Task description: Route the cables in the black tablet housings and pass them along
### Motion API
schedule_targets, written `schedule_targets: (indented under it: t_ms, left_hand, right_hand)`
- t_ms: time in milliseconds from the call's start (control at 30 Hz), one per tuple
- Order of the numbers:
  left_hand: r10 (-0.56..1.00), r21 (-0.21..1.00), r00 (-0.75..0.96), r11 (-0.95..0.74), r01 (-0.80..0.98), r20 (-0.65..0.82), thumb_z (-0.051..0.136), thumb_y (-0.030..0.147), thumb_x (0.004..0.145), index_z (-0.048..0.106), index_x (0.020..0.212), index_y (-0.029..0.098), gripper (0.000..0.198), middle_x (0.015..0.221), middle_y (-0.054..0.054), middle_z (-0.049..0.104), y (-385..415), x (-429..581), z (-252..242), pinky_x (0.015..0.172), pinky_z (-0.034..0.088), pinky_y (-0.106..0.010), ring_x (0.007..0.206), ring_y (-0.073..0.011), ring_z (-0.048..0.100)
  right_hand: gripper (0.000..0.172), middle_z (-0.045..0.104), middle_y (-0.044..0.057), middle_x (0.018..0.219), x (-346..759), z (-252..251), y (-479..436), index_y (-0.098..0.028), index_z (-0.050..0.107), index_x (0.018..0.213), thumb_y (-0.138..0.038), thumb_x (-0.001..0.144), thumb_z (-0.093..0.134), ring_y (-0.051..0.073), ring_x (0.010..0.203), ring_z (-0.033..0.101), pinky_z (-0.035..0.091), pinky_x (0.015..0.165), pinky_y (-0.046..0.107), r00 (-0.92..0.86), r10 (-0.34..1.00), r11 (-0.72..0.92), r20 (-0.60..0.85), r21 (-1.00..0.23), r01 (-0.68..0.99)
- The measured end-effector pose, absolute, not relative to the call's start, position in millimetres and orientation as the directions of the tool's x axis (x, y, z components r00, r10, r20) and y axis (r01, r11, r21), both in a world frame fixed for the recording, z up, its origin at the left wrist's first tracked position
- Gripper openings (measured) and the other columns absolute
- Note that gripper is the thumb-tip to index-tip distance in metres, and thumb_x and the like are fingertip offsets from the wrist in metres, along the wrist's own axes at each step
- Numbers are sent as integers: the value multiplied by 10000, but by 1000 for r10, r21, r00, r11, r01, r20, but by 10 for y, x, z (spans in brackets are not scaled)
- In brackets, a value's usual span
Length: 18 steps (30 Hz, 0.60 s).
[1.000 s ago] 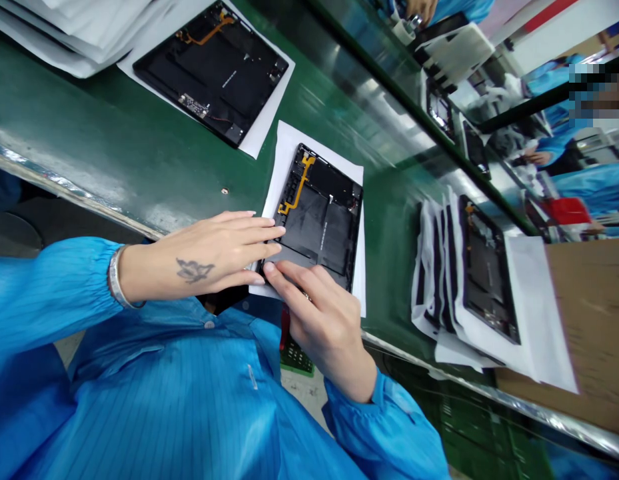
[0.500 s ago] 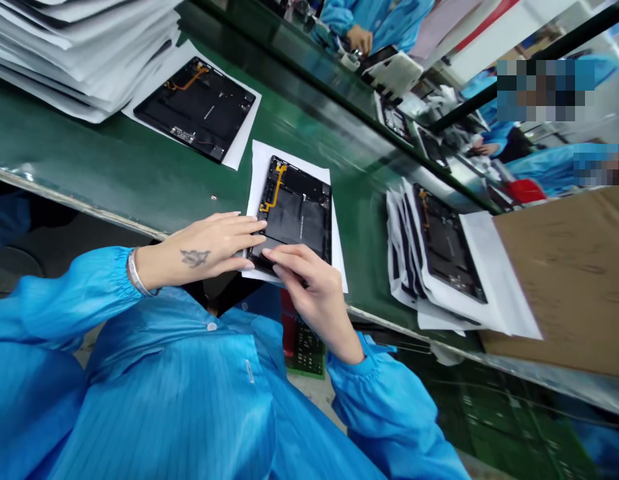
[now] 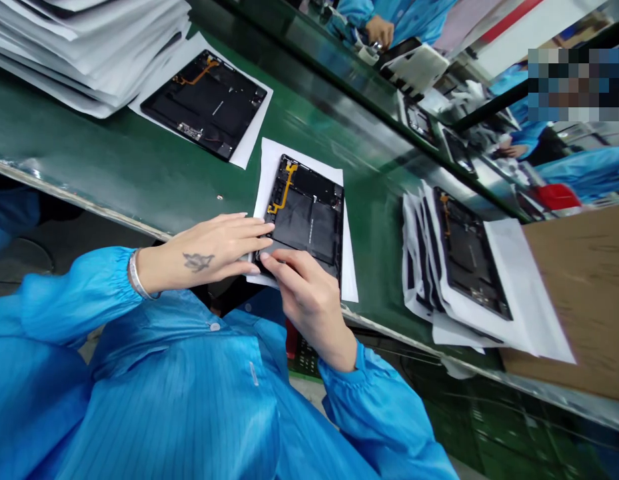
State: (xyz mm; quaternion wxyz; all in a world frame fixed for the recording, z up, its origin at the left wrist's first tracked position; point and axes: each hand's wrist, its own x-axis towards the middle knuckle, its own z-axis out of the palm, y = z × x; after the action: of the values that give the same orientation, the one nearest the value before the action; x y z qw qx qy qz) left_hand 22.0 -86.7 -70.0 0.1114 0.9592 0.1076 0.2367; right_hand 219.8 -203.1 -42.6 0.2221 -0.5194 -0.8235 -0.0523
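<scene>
"So, item one?"

"One black casing (image 3: 312,213), lying flat on a white sheet (image 3: 350,263) at the near edge of the green bench (image 3: 204,177). Yellow ribbon (image 3: 288,190) along its left side."

"Hands?"

"Two. Left hand (image 3: 209,250): palm down, fingers stretched out, clasping nothing, fingertips at the casing's near left corner. Bracelet (image 3: 135,275) at the wrist. Right hand (image 3: 314,297): fingers bent, thumb and forefinger brought together over the casing's near end, just beside the left."

"Anything in that pinch?"

"Cannot tell; the fingers hide it."

"Further stock?"

"Second casing (image 3: 202,107), on its own sheet, beyond and to the left. Paper pile (image 3: 84,63), far left. Stack (image 3: 472,257), right: casings and paper layered, one casing uppermost. Cardboard box (image 3: 584,293), beside the stack."

"Others present?"

"A co-worker's hand (image 3: 379,31), far side, well apart."
</scene>
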Motion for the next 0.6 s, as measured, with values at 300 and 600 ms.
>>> schedule_targets:
  t_ms: [300, 600]
  left_hand:
    - [257, 293, 885, -945, 146, 388, 456, 401, 1045, 554, 1393, 145, 443, 1522, -107, 514, -863, 202, -653, 1222, 370, -435, 1428, -249, 475]
    - [324, 209, 823, -945, 253, 467, 516, 429, 1015, 516, 1426, 148, 498, 1485, -144, 547, -939, 107, -672, 1125, 486, -469, 1381, -280, 526]
  right_hand:
    - [223, 763, 69, 993, 2136, -211, -1993, -124, 710, 977, -105, 991, 489, 163, 699, 541, 418, 559, 326, -604, 749, 550, 273, 252, 796]
    - [330, 726, 42, 956, 2240, -338, -2173, -225, 628, 1286, -179, 962, 589, 166, 764, 600, 475, 685, 324, 8, 730, 249, 684, -277, 928]
